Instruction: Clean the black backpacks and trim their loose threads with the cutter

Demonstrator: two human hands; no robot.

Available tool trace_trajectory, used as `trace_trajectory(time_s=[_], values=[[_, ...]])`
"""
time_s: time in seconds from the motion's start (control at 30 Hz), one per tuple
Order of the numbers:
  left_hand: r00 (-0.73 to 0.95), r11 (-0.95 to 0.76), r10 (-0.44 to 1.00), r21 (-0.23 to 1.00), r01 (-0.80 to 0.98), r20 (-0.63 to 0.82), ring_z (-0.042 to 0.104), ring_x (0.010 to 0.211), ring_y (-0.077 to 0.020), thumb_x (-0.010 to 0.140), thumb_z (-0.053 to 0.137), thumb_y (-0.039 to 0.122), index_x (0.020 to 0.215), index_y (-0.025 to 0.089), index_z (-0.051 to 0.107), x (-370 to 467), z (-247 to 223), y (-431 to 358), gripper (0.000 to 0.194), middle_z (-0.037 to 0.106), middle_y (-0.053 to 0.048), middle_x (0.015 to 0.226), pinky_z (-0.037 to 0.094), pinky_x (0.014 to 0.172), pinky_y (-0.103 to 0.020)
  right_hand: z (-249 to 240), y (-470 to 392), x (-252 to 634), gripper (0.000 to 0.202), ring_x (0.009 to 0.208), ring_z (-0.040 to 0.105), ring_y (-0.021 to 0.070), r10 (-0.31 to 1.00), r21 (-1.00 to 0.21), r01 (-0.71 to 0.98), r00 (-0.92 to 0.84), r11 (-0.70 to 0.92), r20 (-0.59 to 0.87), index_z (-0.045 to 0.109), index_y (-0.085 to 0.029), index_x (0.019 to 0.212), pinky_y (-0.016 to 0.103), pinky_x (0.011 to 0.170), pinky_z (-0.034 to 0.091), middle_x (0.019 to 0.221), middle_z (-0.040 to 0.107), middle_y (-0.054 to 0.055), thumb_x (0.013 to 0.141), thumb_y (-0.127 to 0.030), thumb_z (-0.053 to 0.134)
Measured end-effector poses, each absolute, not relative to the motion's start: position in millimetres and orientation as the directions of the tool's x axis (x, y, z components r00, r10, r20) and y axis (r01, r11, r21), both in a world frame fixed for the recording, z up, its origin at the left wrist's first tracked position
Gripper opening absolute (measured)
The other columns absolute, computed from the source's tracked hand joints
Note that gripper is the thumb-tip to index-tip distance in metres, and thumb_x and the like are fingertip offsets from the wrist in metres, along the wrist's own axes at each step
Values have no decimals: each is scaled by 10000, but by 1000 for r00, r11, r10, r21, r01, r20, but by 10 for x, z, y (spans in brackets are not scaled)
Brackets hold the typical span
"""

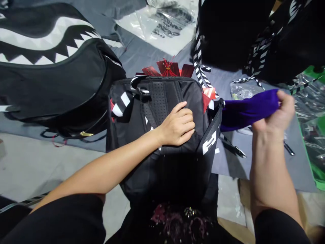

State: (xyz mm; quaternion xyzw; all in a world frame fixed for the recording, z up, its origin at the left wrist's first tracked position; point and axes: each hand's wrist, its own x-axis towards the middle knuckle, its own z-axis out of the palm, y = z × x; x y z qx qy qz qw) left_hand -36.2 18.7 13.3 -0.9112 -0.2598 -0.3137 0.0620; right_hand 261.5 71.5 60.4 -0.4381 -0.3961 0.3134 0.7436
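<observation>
A black backpack [167, 169] stands upright against the front of my body, its padded back panel and straps facing me. Black-and-white patterned webbing shows on its straps. My left hand [179, 124] rests on the back panel, its fingers curled against the fabric and strap. At the right, my right hand [279, 110] is closed on the end of a purple fabric piece [250, 108]. That fabric is stretched sideways from the backpack's right side, where its inner end is hidden. Red tags [167, 68] with a red tassel stick up behind the backpack's top edge.
A larger black bag [58, 84] with a white shark-teeth pattern lies at left on the grey-covered table [142, 47]. A clear plastic bag [162, 27] lies at the back. Black bags with striped straps [261, 51] fill the upper right. Plastic-wrapped items [313, 135] lie in green at the right edge.
</observation>
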Motion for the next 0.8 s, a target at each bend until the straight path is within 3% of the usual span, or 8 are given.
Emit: trace_trajectory(time_s=[0.07,0.17,0.27,0.37,0.47,0.63,0.73,0.8], values=[[664,-857,425,37,515,615,579,937,-181,885,477,280,754,230,571,-357,130,186,169,611,15,746,298,1163,-452,846,516,2316,208,637,535,123,765,-851,-72,482,520,427,474,-234,710,284,658,499,697,447,-15,911,-273,439],[658,-846,427,16,533,620,577,945,-185,883,463,279,749,231,577,-357,124,173,183,612,9,753,310,1157,-453,846,143,1793,78,730,559,141,762,-802,226,252,553,596,544,-238,880,298,681,488,805,515,-4,924,-302,554],[647,-833,427,-3,553,631,578,946,-192,873,448,265,742,236,586,-364,94,157,193,623,4,767,328,1150,-454,485,-248,1557,54,807,593,180,746,-534,579,-212,616,631,546,-242,952,352,759,484,847,589,10,911,-212,560],[635,-840,401,-10,542,660,580,922,-191,861,444,251,729,234,589,-358,48,145,197,615,3,747,336,1151,-448,157,-560,1698,140,940,603,226,715,-288,714,-411,638,565,538,-227,1017,414,855,454,954,632,59,901,-149,538],[616,-844,380,-14,537,690,582,911,-189,856,448,244,702,229,577,-338,15,140,202,600,2,724,339,1149,-441,85,-701,1837,157,904,592,227,742,-269,749,-409,605,531,532,-223,1039,402,824,450,913,618,60,901,-150,538],[610,-828,416,4,560,674,578,927,-191,862,442,257,715,238,574,-330,7,137,199,608,6,734,330,1155,-444,132,-650,1691,293,1003,580,245,781,-316,778,-329,542,530,525,-198,1212,416,871,446,1037,632,106,918,-205,534],[629,-832,426,7,555,650,576,934,-189,866,443,266,713,243,565,-333,1,140,197,613,10,742,331,1154,-446,135,-704,1710,242,929,583,239,790,-225,817,-382,531,480,584,-186,1153,418,846,435,949,631,93,917,-194,529],[624,-837,410,3,547,666,575,923,-183,866,444,262,702,237,554,-328,-5,148,199,604,10,733,333,1152,-438,172,-742,1781,191,895,587,232,832,-274,831,-340,484,439,621,-194,1086,411,829,430,915,639,78,914,-209,539]])
